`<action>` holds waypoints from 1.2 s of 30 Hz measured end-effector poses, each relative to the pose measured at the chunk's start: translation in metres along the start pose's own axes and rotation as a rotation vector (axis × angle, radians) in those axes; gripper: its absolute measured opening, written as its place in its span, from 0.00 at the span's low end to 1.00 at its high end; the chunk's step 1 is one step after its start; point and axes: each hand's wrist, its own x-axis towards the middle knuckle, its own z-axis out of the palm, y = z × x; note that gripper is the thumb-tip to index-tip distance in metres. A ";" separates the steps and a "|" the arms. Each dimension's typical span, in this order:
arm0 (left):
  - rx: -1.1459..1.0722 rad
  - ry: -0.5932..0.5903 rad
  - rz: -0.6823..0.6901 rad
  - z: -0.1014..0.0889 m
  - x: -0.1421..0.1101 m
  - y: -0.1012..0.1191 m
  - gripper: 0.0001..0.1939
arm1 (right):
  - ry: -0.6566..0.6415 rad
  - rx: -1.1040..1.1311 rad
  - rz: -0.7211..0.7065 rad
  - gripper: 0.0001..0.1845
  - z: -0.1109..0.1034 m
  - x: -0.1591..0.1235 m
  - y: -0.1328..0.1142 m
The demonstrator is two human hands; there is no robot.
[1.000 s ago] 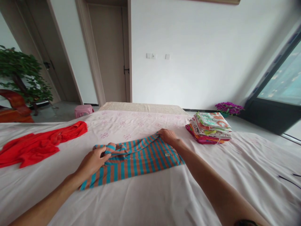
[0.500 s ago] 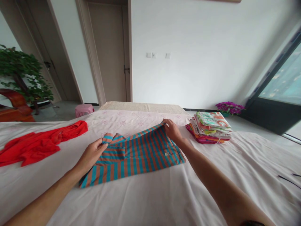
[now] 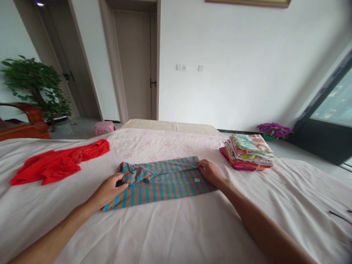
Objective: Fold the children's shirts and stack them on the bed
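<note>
A shirt with teal and brown stripes [image 3: 167, 189] lies folded over lengthwise, with a small pale label near its right end. At its left end, the cloth is bunched into a crumpled roll. My left hand [image 3: 111, 189] grips this bunched part between thumb and fingers. At the upper right corner, my right hand [image 3: 211, 172] is closed on the folded edge, its fingertips partly hidden. Both hands rest low, close to the bed sheet.
A pale sheet [image 3: 165, 234] covers the surface below. To the left lies a crumpled red garment [image 3: 63, 159]. A stack of folded colourful cloths [image 3: 247, 152] stands to the right. Beyond are a pink stool [image 3: 105, 127] and purple flowers [image 3: 275, 130].
My right hand has lowered the lifted top edge of the shirt toward me. My left hand has also moved lower, and the cloth there is more bunched. The view has shifted slightly.
</note>
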 end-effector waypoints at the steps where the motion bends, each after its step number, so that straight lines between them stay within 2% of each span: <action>1: 0.092 0.015 0.033 -0.002 -0.002 0.000 0.18 | 0.000 0.011 0.000 0.12 0.003 -0.001 0.000; 5: 0.361 0.123 0.178 -0.005 -0.005 0.010 0.13 | 0.053 0.044 0.032 0.14 0.013 -0.006 0.000; 8: 0.346 0.211 0.315 -0.006 -0.006 0.017 0.11 | 0.052 0.062 0.029 0.13 0.015 -0.008 0.000; 10: 0.303 0.169 0.368 -0.006 -0.008 0.015 0.09 | 0.054 0.071 0.024 0.13 0.014 -0.008 0.001; 13: 0.221 -0.017 0.290 -0.006 -0.015 0.008 0.10 | 0.063 0.075 0.020 0.13 0.014 -0.009 0.002; 16: 0.111 -0.105 0.158 -0.007 -0.022 0.009 0.10 | 0.079 0.076 0.017 0.13 0.016 -0.009 0.002; 20: -0.062 -0.126 0.000 -0.008 -0.017 0.020 0.16 | 0.085 0.077 0.016 0.14 0.016 -0.009 0.002; 23: -0.089 -0.050 -0.101 -0.003 -0.004 0.023 0.22 | 0.081 0.069 0.020 0.15 0.015 -0.010 0.001; 25: -0.059 0.000 -0.113 0.004 0.003 0.024 0.27 | 0.074 0.063 0.026 0.15 0.014 -0.011 0.000; 27: -0.048 0.008 -0.068 0.014 0.004 0.030 0.31 | 0.073 0.060 0.027 0.15 0.014 -0.011 0.000; 28: -0.069 -0.030 -0.032 0.019 0.003 0.034 0.32 | 0.075 0.059 0.023 0.15 0.014 -0.011 0.000; 30: -0.180 -0.176 0.029 0.026 -0.005 0.047 0.33 | 0.082 0.059 0.016 0.15 0.014 -0.011 0.001; 32: -0.329 -0.321 0.017 0.028 -0.012 0.060 0.32 | 0.080 0.061 0.014 0.15 0.015 -0.011 0.001; 33: -0.377 -0.335 -0.010 0.027 -0.015 0.064 0.31 | 0.077 0.060 0.013 0.15 0.015 -0.011 0.001; 34: -0.396 -0.293 -0.038 0.024 -0.015 0.066 0.30 | 0.075 0.059 0.012 0.15 0.015 -0.011 0.001; 36: -0.346 -0.098 -0.061 0.015 -0.011 0.060 0.27 | 0.076 0.055 0.009 0.15 0.015 -0.010 0.001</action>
